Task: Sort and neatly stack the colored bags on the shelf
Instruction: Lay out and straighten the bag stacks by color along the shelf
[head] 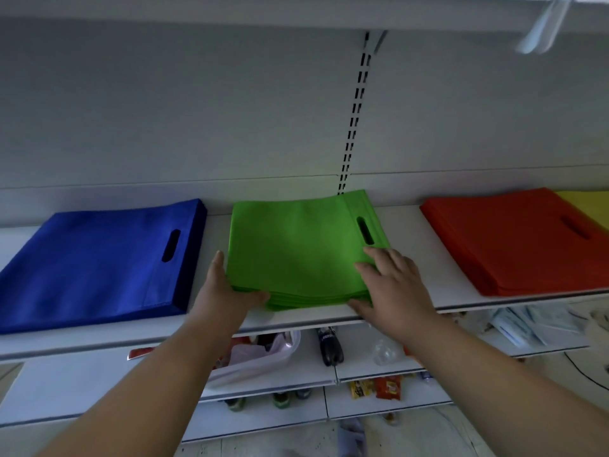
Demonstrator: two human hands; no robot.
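Shelf (408, 258) white: blue stack (95, 268), green stack (296, 252), red stack (514, 242).

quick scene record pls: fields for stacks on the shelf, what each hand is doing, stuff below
shelf: white shelf holding four bag stacks
blue stack: far left, lying flat
green stack: centre, handle cutout to the right
red stack: right, flat
yellow stack: beyond red, mostly out of frame
left hand: against green stack's left front corner, thumb along the front edge
right hand: fingers flat on green stack's right front corner
below: dark bottle, snack packets
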